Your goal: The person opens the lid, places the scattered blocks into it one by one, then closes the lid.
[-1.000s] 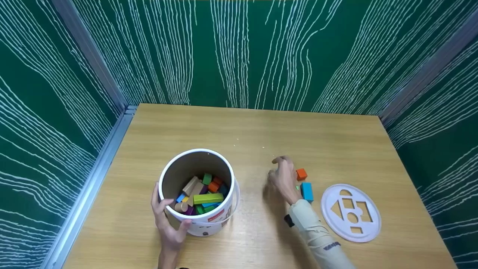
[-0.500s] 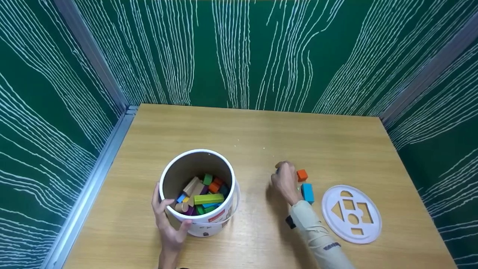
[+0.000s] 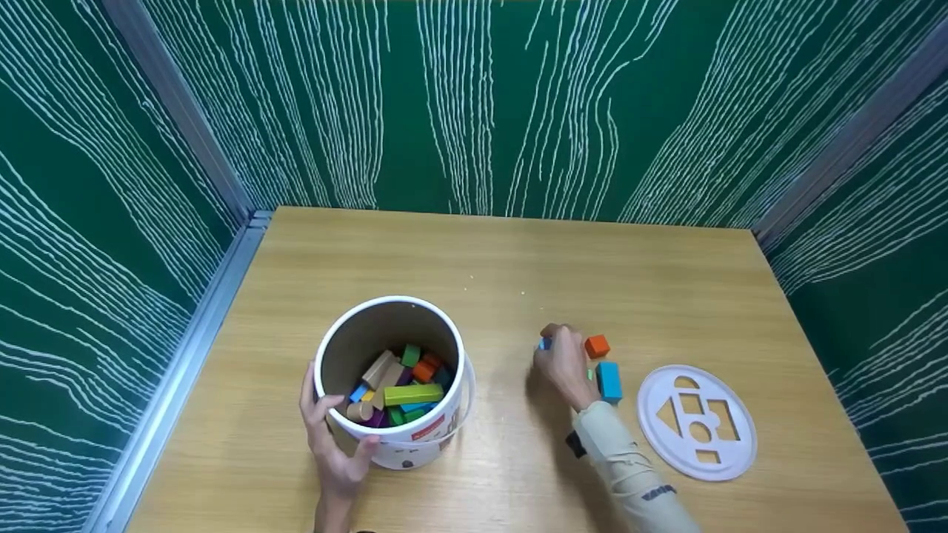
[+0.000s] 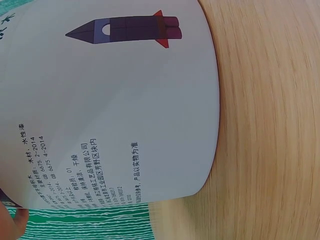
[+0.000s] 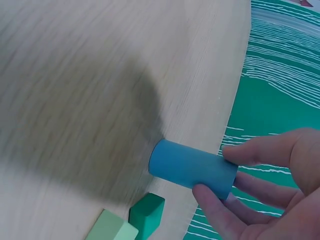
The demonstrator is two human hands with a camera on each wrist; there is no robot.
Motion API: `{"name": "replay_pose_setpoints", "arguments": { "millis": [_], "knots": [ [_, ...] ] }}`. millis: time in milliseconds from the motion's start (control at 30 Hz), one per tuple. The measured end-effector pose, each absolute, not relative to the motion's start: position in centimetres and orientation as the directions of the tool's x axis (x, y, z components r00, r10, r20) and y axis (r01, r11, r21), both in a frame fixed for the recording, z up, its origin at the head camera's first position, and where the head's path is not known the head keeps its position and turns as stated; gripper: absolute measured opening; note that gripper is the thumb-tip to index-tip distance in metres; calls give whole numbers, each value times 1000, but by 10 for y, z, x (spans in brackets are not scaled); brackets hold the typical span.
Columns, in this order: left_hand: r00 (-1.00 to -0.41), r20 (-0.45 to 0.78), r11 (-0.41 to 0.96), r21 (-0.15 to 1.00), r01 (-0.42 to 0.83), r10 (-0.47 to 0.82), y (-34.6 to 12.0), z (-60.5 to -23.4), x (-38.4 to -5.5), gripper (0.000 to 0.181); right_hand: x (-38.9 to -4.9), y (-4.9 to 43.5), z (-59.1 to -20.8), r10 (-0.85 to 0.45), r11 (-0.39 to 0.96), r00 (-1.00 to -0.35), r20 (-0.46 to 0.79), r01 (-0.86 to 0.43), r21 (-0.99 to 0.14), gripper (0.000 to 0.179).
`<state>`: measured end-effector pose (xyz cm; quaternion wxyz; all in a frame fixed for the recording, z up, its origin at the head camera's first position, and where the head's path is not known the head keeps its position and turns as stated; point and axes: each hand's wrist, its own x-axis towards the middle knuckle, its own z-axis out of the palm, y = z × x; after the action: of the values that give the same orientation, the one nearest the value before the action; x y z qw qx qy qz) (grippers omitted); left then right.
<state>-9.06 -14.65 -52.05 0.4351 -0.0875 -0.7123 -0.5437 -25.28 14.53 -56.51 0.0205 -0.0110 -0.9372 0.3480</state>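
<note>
My left hand (image 3: 337, 451) holds a white bucket (image 3: 400, 453) by its near left side, the thumb along the front and fingers round the rim. Several coloured blocks lie inside, a yellow-green bar (image 3: 413, 394) on top. In the left wrist view the printed bucket wall (image 4: 125, 100) fills much of the picture. Between thumb and fingertips my right hand (image 3: 565, 366) pinches a blue cylinder (image 5: 187, 162). It is upright, its lower end at or just over the table; contact cannot be told. A dark green block (image 5: 147, 215) and a light green block (image 5: 111, 227) lie close by.
An orange cube (image 3: 597, 346) and a blue block (image 3: 609, 381) lie right of my right hand. Farther right is the round white lid (image 3: 729, 460) with shaped holes. Small crumbs dot the wooden table (image 3: 474, 248). Green panels (image 3: 400, 111) with white lines enclose it.
The right hand's fingers have drawn together and lowered slightly toward me, and the blue cylinder now shows at their left. The left hand and bucket stay put.
</note>
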Motion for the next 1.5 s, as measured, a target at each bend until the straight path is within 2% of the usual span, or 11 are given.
{"name": "replay_pose_setpoints", "arguments": {
  "millis": [433, 700, 833, 933, 1233, 1500],
  "knots": [
    [-623, 700, 383, 713, 587, -349, -147, -521, -89, 68, -250, 146, -566, 52, 718, -998, -44, 68, -692, 35],
    [-614, 708, 383, 706, 595, -349, -147, -520, -90, 68, -248, 146, -562, 29, 739, -1000, 3, 19, -673, 27],
    [-599, 721, 376, 693, 615, -348, -147, -521, -91, 68, -246, 147, -558, 17, 728, -999, -30, 33, -685, 28],
    [-608, 713, 377, 701, 605, -350, -147, -520, -90, 67, -245, 147, -552, 14, 724, -999, -45, 42, -688, 30],
    [-629, 692, 375, 721, 582, -355, -147, -520, -88, 68, -238, 146, -525, -7, 695, -999, 45, -37, -718, 26],
    [-629, 691, 371, 722, 584, -357, -146, -519, -88, 65, -231, 144, -504, -36, 695, -980, 196, -165, -700, 23]
  ]
}}
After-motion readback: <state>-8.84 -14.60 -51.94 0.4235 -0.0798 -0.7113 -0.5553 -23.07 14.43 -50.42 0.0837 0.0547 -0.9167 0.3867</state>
